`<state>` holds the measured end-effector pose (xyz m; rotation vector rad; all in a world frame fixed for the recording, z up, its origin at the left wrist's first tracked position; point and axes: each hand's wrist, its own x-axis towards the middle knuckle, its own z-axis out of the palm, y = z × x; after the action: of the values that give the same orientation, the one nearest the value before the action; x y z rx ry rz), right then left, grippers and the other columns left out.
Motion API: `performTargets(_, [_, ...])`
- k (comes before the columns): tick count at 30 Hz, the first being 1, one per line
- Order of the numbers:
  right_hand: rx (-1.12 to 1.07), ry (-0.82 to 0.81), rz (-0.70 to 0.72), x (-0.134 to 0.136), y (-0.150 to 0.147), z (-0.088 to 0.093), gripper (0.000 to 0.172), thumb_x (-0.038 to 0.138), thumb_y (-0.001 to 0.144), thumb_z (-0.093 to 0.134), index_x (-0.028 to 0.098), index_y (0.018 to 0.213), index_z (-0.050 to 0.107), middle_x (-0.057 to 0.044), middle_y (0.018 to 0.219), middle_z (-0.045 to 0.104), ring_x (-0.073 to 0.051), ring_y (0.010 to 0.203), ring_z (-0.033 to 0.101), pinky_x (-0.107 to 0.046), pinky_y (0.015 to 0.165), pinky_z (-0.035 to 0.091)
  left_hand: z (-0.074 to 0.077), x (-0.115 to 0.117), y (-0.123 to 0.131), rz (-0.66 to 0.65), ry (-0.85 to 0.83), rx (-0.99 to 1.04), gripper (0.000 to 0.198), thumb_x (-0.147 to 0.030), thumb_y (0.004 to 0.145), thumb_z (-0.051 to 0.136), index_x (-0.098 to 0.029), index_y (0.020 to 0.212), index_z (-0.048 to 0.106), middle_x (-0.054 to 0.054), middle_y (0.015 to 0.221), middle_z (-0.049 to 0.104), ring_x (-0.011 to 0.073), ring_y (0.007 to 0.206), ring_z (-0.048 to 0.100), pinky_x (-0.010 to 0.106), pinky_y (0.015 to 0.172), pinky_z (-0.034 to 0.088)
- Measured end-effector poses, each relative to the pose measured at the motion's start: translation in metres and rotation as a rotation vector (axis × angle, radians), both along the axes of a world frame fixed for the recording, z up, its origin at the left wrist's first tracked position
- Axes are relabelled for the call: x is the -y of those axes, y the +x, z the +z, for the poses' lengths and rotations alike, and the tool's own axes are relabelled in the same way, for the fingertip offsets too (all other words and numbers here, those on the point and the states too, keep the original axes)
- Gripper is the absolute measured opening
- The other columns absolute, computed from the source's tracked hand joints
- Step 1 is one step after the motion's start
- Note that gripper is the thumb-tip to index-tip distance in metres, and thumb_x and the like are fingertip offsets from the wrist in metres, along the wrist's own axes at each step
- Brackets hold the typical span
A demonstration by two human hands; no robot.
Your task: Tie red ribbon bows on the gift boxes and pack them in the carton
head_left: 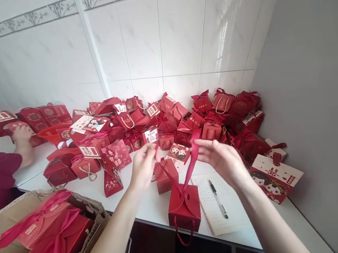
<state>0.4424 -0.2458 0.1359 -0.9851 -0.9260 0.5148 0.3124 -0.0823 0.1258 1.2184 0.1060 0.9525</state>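
Note:
A red gift box (184,210) with a twisted cord handle stands at the table's front edge. A dark red ribbon (191,169) is crossed at the top of this box, and its two ends rise apart. My left hand (144,163) pinches one end, left of and above the box. Up on the right, my right hand (220,157) holds the other end at its fingertips, with the fingers partly extended. Just behind the ribboned box is another small red box (166,176). An open lined notebook (210,218) with a black pen (218,198) across it lies to the right.
Many red gift boxes (168,120) are heaped along the tiled wall. A cardboard carton (97,204) with ribboned boxes stands at lower left. At far left, a co-worker's hand (21,134) touches a red box. A grey panel (314,107) bounds the right side.

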Motion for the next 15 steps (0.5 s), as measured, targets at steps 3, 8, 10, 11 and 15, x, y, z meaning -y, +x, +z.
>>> performTargets(3, [0.003,0.014,-0.102,0.018,0.010,0.000,0.039,0.053,0.078,0.060,0.019,0.097,0.067,-0.011,0.109,0.063,-0.025,0.097,0.060,-0.040,0.080,0.052,-0.001,-0.015,-0.011,0.058,-0.096,0.087,0.029,-0.035,0.066,0.075,-0.016,0.069,0.054,-0.007,0.045,0.039,0.0080,0.053,0.044,0.019,0.057,0.040])
performTargets(8, [0.059,0.003,-0.222,0.046,0.010,-0.004,0.035,0.052,0.082,0.054,0.022,0.097,0.065,-0.009,0.118,0.057,-0.027,0.100,0.058,-0.041,0.077,0.053,0.001,-0.026,-0.026,0.096,-0.181,0.096,0.028,-0.028,0.078,0.065,-0.016,0.061,0.045,-0.008,0.044,0.030,0.0079,0.049,0.042,0.020,0.055,0.041])
performTargets(10, [0.042,0.013,-0.223,0.052,0.006,-0.009,0.031,0.050,0.082,0.056,0.023,0.094,0.067,-0.009,0.115,0.059,-0.026,0.096,0.059,-0.041,0.075,0.053,0.000,-0.023,-0.031,0.103,-0.194,0.092,0.030,-0.027,0.081,0.061,-0.017,0.059,0.043,-0.008,0.044,0.026,0.0077,0.048,0.040,0.020,0.054,0.041])
performTargets(11, [0.028,0.012,-0.222,0.054,0.005,-0.013,0.030,0.049,0.081,0.057,0.023,0.093,0.067,-0.008,0.112,0.060,-0.026,0.094,0.060,-0.040,0.074,0.054,-0.002,-0.020,-0.034,0.104,-0.197,0.086,0.031,-0.027,0.082,0.060,-0.017,0.058,0.042,-0.008,0.043,0.025,0.0075,0.047,0.039,0.019,0.054,0.041])
performTargets(15, [0.019,-0.089,-0.228,0.061,0.011,-0.034,0.034,0.051,0.081,0.056,0.021,0.070,0.067,-0.006,0.074,0.065,-0.021,0.065,0.060,-0.037,0.066,0.052,-0.023,-0.013,-0.053,0.078,-0.173,-0.028,0.030,-0.031,0.080,0.060,-0.017,0.058,0.044,-0.009,0.039,0.022,0.0059,0.039,0.030,0.018,0.049,0.038])
